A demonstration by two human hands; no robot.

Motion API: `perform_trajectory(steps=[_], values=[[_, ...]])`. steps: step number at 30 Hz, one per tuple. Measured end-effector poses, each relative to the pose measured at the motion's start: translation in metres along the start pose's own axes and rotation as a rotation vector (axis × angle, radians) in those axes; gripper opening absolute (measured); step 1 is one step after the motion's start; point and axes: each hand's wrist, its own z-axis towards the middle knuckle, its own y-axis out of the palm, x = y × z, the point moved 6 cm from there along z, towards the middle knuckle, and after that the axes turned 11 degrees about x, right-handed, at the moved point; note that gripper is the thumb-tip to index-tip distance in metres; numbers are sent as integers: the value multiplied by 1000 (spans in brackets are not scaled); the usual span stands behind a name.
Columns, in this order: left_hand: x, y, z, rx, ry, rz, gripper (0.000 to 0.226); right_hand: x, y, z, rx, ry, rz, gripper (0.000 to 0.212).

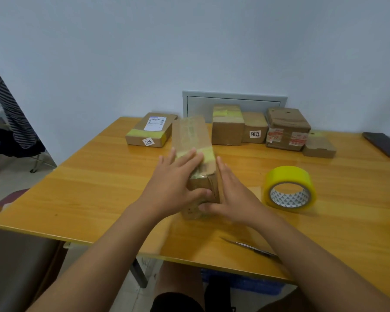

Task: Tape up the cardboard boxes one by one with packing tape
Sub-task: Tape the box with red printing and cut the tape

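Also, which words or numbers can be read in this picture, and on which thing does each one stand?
"1218": small white sticker on the flat box at back left.
"7204": white sticker, upside down, on the small box in the back row.
Shipping label: too small to read.
Red-printed tape: blurred.

Tape roll (289,188) right of box (195,140)

I see brown cardboard boxes (227,129) banded in pale yellow tape on my honey-orange tabletop (99,176), beside a bright yellow tape roll (289,186) with a triangle-patterned white core.
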Motion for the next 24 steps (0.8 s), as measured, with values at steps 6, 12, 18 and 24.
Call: perform_trajectory(steps=[6,12,18,24], values=[[14,7,7,-86,-7,129,106,-19,-26,-5,175,-235,-105,133],[6,8,5,-69,-11,-102,123,-28,-39,1,183,-294,-266,101],[-12,27,-19,-38,-220,-498,92,4,-48,-10,399,-53,32,93],[-12,24,-15,6,-51,-105,76,25,-30,-12,136,136,192,106]])
